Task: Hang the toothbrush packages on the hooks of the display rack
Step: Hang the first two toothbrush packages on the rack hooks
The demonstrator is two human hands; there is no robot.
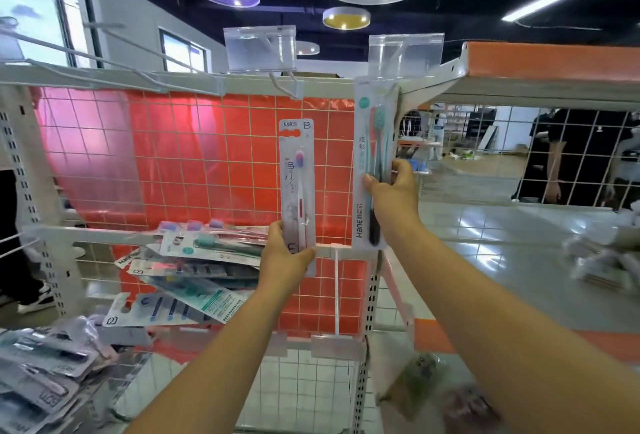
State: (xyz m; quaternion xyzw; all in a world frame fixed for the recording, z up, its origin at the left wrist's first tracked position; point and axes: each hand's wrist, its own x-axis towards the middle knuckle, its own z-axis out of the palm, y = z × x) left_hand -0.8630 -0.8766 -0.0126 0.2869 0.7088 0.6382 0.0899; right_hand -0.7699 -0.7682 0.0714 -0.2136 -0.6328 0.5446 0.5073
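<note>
My left hand (285, 253) grips the bottom of a white toothbrush package (297, 170) with one pink-and-purple brush, held upright in front of the red grid panel (173, 156). Its top sits below an empty white hook (285, 85) under a clear label holder (259, 49). My right hand (393, 191) holds the middle of a taller teal Hane toothbrush package (372, 142). That package's top reaches the hook under the second clear label holder (405, 54); whether it hangs on the hook I cannot tell.
Several toothbrush packages (194, 260) lie heaped on lower hooks at the left, more packages (41, 364) at the bottom left. A lower white hook (336, 291) juts toward me. An orange shelf (554, 63) runs right. People stand behind the wire grid.
</note>
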